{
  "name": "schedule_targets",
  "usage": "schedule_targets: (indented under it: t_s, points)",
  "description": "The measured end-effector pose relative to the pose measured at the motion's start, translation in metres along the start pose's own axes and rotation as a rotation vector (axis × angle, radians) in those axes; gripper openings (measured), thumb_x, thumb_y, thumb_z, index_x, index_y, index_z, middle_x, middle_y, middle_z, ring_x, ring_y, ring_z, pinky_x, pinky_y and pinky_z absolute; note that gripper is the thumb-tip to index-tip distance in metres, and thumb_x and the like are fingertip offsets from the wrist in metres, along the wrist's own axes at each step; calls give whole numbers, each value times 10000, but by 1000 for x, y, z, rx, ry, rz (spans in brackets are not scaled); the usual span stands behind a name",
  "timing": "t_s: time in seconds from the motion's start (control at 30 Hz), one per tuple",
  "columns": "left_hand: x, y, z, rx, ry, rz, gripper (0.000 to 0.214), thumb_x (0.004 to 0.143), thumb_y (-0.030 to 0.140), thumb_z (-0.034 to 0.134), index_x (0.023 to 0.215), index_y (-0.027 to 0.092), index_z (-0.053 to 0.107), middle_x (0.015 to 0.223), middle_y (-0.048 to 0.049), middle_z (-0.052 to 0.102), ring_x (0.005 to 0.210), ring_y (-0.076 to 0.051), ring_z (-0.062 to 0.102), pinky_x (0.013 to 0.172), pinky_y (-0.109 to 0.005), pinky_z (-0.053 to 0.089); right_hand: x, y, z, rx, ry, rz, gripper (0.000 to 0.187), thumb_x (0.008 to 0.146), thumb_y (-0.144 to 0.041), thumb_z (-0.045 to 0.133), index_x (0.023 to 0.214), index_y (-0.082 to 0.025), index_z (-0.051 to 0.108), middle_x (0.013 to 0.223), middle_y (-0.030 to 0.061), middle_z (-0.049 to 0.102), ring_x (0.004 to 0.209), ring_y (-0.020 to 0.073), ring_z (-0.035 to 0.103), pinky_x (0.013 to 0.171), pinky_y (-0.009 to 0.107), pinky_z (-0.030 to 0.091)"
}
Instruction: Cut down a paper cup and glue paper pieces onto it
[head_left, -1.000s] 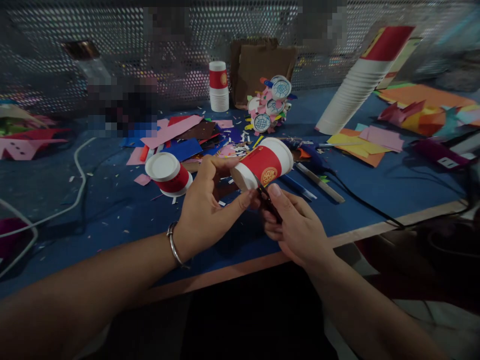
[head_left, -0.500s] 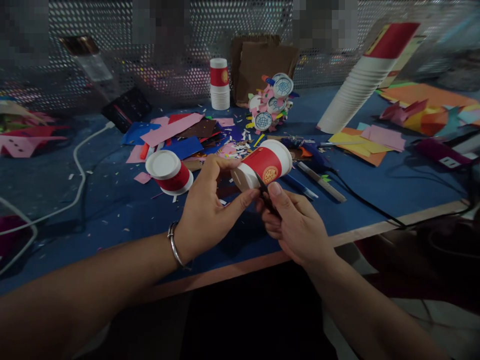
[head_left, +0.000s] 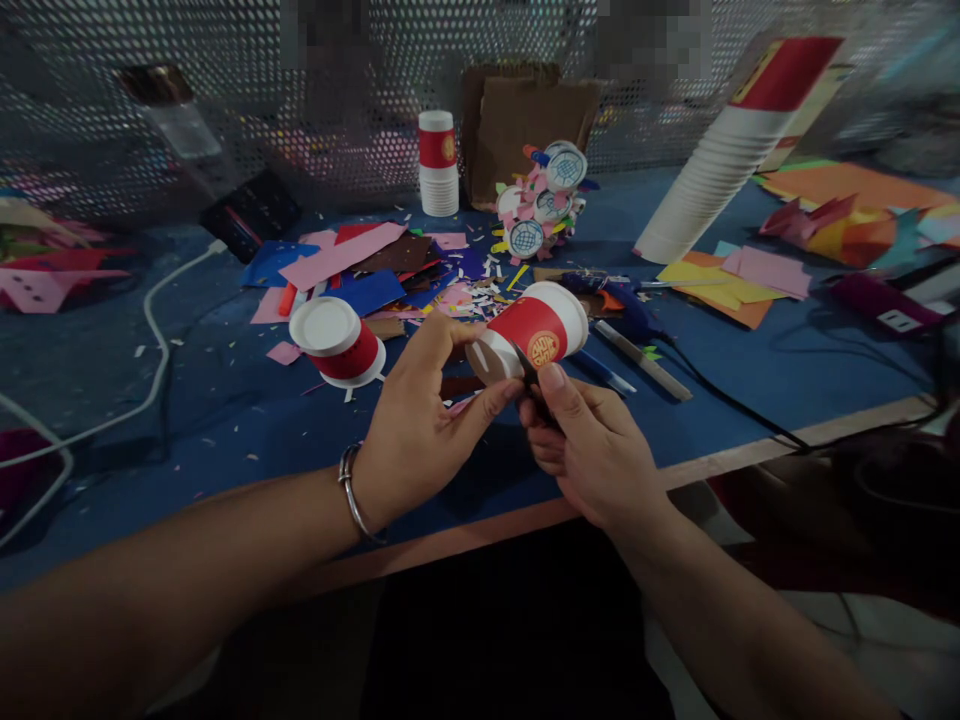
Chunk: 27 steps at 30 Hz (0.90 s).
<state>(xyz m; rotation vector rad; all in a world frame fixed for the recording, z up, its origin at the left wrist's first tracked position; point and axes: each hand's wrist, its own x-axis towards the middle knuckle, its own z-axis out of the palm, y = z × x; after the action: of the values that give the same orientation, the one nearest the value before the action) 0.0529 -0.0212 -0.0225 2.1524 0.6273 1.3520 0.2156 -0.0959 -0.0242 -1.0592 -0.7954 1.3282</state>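
My left hand [head_left: 420, 410] grips the base end of a red and white paper cup [head_left: 534, 330] that is held on its side above the blue table [head_left: 750, 370]. Thumb and fingers pinch the cup's white bottom. My right hand [head_left: 592, 450] is closed around dark scissors [head_left: 531, 378], whose blades touch the cup's red band near the gold emblem. A second red and white cup [head_left: 337, 342] lies tilted on the table, left of my left hand.
Coloured paper scraps [head_left: 375, 270] litter the table's middle. A small cup stack [head_left: 438, 165], a paper craft piece [head_left: 544, 205], a leaning tall cup stack [head_left: 727, 150], pens [head_left: 641, 360], a white cable [head_left: 154, 330] and coloured sheets [head_left: 750, 280] surround them. A perforated metal screen closes the back.
The cup has turned slightly in my left hand and the scissors have shifted a little up along it. Both hands stay in place.
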Motion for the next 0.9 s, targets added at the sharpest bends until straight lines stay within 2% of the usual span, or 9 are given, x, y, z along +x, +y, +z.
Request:
schedule_targets:
  t_s: [0.13, 0.23, 0.33, 0.53, 0.77, 0.83, 0.9]
  points:
    - [-1, -3, -2, 76, -7, 44, 340, 1013, 382, 794, 1251, 245, 593, 1197, -70, 683, 1123, -244, 751, 884, -389, 705, -1, 0, 0, -3, -1, 0, 580, 840, -684, 889, 700, -178, 641, 559, -76, 354, 464, 32, 262, 419, 190, 153]
    - [-2, -5, -3, 139, 2, 105, 380, 1014, 394, 794, 1291, 248, 578, 1232, -80, 687, 1184, -261, 738, 983, -444, 686, -2, 1, 0, -4, -6, 0, 617, 860, -733, 848, 701, -177, 632, 556, -81, 337, 466, 29, 237, 421, 193, 143]
    - [-2, -5, -2, 161, 11, 131, 390, 1017, 389, 791, 1309, 249, 574, 1249, -86, 692, 1206, -265, 731, 992, -448, 678, -2, 2, -1, -6, -13, -11, 646, 881, -781, 796, 713, -179, 632, 559, -82, 336, 468, 30, 229, 423, 197, 134]
    - [-4, -5, 0, 132, 1, 72, 365, 1018, 405, 784, 1278, 258, 574, 1214, -72, 676, 1170, -275, 732, 1024, -503, 648, -2, 4, -1, -25, 0, -29, 639, 898, -770, 785, 705, -185, 615, 565, -83, 321, 468, 36, 229, 424, 207, 135]
    - [-1, -1, -5, 198, 2, 155, 400, 1000, 359, 808, 1310, 249, 580, 1300, -97, 705, 1259, -270, 714, 1079, -480, 639, -3, 1, 0, -15, -15, -59, 595, 873, -696, 853, 683, -188, 608, 544, -84, 316, 465, 38, 216, 430, 213, 133]
    - [0, -2, -4, 139, 6, 118, 404, 984, 372, 822, 1298, 256, 596, 1311, -98, 712, 1292, -277, 709, 1098, -486, 633, -2, 1, 0, -18, -9, -64, 600, 872, -698, 853, 677, -188, 604, 546, -83, 316, 465, 39, 219, 428, 211, 140]
    - [0, -4, -1, 0, 6, 6, 448, 955, 403, 850, 1296, 252, 602, 1330, -105, 711, 1286, -279, 723, 1077, -472, 648, -2, 1, 1, -26, 7, -72, 596, 870, -689, 859, 679, -184, 605, 567, -70, 359, 470, 38, 249, 426, 206, 153]
